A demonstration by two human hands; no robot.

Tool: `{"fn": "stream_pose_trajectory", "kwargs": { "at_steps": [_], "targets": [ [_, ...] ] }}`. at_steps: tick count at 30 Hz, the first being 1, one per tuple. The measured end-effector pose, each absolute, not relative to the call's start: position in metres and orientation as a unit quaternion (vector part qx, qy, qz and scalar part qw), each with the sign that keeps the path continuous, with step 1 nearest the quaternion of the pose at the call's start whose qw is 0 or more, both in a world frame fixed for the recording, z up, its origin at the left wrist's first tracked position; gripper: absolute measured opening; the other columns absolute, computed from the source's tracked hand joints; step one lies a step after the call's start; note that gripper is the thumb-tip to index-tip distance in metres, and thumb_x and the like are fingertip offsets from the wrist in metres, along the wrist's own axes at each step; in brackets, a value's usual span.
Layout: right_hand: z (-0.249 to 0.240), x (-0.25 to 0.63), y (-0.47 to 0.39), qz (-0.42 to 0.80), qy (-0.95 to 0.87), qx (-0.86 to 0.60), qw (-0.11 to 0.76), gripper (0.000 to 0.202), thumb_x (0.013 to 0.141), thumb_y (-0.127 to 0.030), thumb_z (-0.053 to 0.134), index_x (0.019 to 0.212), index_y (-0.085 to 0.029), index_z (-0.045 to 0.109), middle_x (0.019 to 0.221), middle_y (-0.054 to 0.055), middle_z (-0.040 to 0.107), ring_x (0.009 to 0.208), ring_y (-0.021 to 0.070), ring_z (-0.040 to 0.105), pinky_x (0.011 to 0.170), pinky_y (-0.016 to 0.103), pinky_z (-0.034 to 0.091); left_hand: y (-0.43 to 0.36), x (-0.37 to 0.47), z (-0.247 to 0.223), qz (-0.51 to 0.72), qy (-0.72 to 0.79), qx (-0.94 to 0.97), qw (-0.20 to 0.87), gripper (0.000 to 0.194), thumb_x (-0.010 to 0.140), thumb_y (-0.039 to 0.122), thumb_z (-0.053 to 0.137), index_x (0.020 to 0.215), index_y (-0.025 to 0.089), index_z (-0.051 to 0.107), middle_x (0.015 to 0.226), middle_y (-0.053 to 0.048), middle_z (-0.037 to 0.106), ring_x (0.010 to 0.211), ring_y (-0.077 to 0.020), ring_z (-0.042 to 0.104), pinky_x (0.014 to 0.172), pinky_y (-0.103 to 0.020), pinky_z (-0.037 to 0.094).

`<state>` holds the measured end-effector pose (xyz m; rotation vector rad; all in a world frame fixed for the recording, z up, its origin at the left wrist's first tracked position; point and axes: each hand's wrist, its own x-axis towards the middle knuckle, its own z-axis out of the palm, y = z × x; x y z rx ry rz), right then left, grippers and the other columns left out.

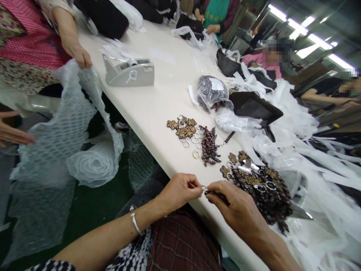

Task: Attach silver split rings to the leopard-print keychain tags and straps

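My left hand (182,191) pinches a small silver metal ring (203,188) at the table's front edge. Fingers closed, my right hand (232,197) grips a dark strip-like piece (221,195) that meets the ring; my fingers hide most of it. Just beyond lie loose split rings (196,140), leopard-print flower-shaped charms (186,131) and a heap of dark brown twisted pieces (209,146). To the right of my right hand is a larger pile of keychains (262,184) with rings, leopard-print flowers and dark tassels.
A grey tape dispenser (131,73) stands farther along the white table (141,109). At left, another person's hand (79,54) holds bubble wrap (64,124) above a roll. A plastic bag (213,92), black bags (254,107) and white strips (293,113) lie right.
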<state>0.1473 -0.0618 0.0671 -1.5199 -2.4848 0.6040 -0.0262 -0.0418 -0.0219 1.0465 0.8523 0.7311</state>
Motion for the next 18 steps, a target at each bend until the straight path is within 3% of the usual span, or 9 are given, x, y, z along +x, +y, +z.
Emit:
{"fn": "stream_pose_trajectory", "kwargs": {
  "at_steps": [9, 14, 18],
  "targets": [
    [0.0701, 0.1406, -0.0587, 0.232, -0.817, -0.524, 0.07, 0.006, 0.093, -0.024, 0.058, 0.091, -0.022, 0.064, 0.082, 0.001, 0.068, 0.074, 0.015, 0.063, 0.068, 0.027, 0.046, -0.0427, -0.0317, -0.0231, 0.334, 0.376, 0.455, 0.735, 0.012, 0.072, 0.021, 0.062, 0.073, 0.011, 0.07, 0.065, -0.002, 0.068, 0.058, -0.0105, 0.053, 0.057, -0.021, 0.037],
    [0.0702, 0.1371, -0.0564, 0.314, -0.736, -0.594, 0.081, 0.01, 0.091, -0.03, 0.06, 0.086, -0.022, 0.061, 0.065, -0.003, 0.067, 0.055, 0.0119, 0.062, 0.055, 0.023, 0.046, -0.0442, -0.0339, -0.0242, 0.354, 0.363, 0.449, 0.736, 0.012, 0.073, 0.021, 0.063, 0.074, 0.012, 0.07, 0.067, -0.002, 0.068, 0.059, -0.0106, 0.053, 0.059, -0.022, 0.038],
    [0.0683, 0.1373, -0.0551, 0.355, -0.69, -0.625, 0.084, 0.011, 0.089, -0.032, 0.06, 0.087, -0.021, 0.061, 0.064, -0.002, 0.068, 0.053, 0.0117, 0.062, 0.051, 0.022, 0.047, -0.0461, -0.0342, -0.0261, 0.357, 0.359, 0.446, 0.738, 0.013, 0.074, 0.023, 0.063, 0.075, 0.012, 0.07, 0.068, -0.002, 0.068, 0.06, -0.0112, 0.055, 0.061, -0.022, 0.039]
  ]
}}
